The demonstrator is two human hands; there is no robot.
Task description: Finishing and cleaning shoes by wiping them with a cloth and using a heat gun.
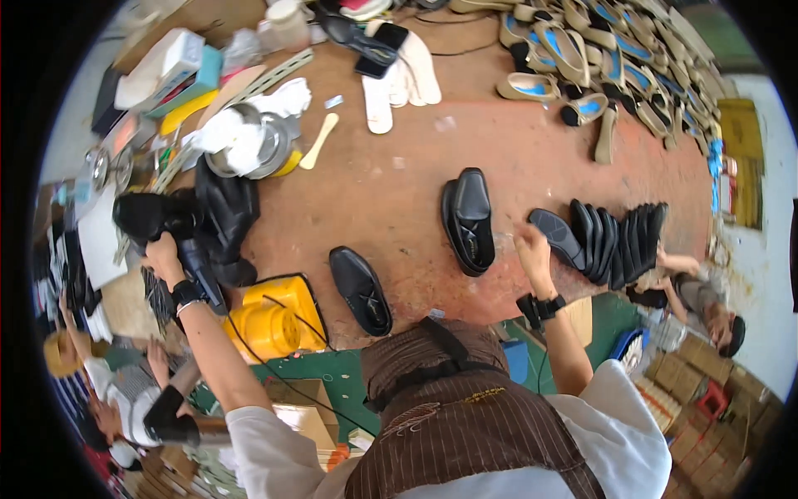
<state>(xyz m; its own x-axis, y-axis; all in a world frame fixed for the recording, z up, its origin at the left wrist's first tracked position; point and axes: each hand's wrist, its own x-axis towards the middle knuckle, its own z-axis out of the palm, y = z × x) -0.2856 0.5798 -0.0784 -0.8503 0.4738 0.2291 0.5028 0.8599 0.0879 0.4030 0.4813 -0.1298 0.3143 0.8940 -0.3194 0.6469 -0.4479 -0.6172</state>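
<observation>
Sorting or finishing shoes, I judge — my left hand (162, 256) curls over a black object (141, 214), grip unclear. My right hand (532, 247) hovers between the black pair (472, 223) and the shoe row (611, 243); its fingers bend loosely, pinch unreadable. Next likely calls for freeing the left. Lone loafer (360, 289) lies mid-table: smooth, black, toe pointing away.

Striped brown apron (474, 432), 2 black wristbands (542, 310)
</observation>
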